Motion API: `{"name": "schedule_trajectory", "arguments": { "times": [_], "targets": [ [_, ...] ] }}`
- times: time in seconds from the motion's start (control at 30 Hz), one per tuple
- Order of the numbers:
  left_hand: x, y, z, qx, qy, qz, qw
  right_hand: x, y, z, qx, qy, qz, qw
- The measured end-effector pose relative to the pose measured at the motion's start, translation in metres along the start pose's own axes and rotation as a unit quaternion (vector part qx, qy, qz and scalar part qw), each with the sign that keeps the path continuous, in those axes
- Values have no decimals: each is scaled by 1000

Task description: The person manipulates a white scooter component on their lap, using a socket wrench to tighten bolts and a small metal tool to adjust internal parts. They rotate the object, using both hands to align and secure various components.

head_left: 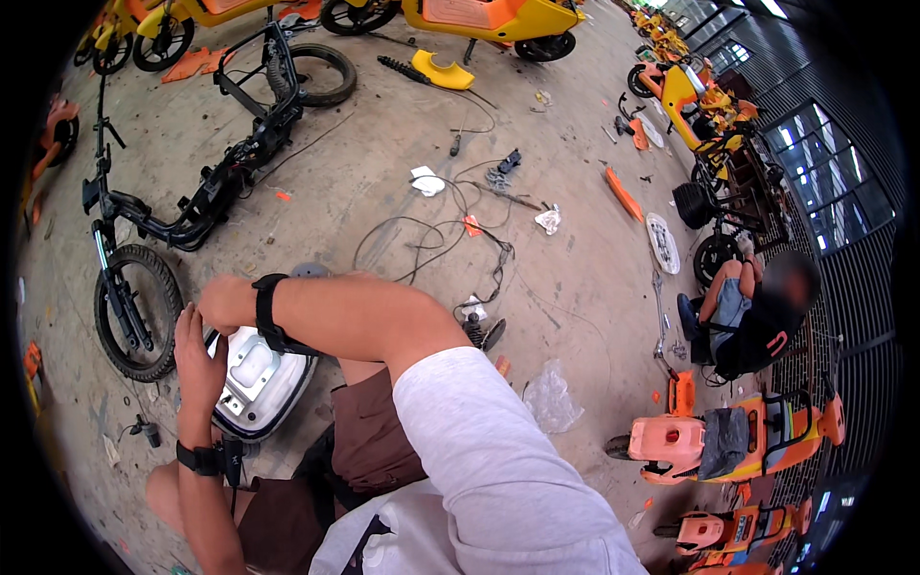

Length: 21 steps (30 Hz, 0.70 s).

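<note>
Stained concrete floor (565, 316) surrounds the white rounded shell with a metal plate (255, 372), lying just right of the left hand (199, 359) — fingers straight, together. Nearby, the right hand's (226, 303) grip is hidden — cannot tell. Shell's long axis: partly covered. Black basket (694, 205): contents unclear.

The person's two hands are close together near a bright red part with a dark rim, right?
Only the colour is wrong: the head view shows a white part with a dark rim near the left hand and right hand, close together.
</note>
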State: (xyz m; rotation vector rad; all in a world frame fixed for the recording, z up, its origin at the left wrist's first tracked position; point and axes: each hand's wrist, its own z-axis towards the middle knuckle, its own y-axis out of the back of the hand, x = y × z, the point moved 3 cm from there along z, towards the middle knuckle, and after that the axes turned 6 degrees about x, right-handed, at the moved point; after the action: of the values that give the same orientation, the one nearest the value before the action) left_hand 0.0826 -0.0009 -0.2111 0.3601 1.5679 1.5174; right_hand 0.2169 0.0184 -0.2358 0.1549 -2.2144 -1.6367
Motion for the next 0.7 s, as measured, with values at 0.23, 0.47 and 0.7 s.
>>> {"name": "schedule_trajectory", "arguments": {
  "times": [0.23, 0.47, 0.7],
  "targets": [
    [4, -4, -5, 39, 56, -50, 996, -17, 16, 0, 79, -56, 0, 995],
    [8, -12, -3, 79, 60, -47, 994, -16, 22, -6, 100, -122, 89, 984],
    [5, -12, -4, 108, 67, -63, 990, -13, 37, -16, 102, -167, 181, 964]
  ]
}}
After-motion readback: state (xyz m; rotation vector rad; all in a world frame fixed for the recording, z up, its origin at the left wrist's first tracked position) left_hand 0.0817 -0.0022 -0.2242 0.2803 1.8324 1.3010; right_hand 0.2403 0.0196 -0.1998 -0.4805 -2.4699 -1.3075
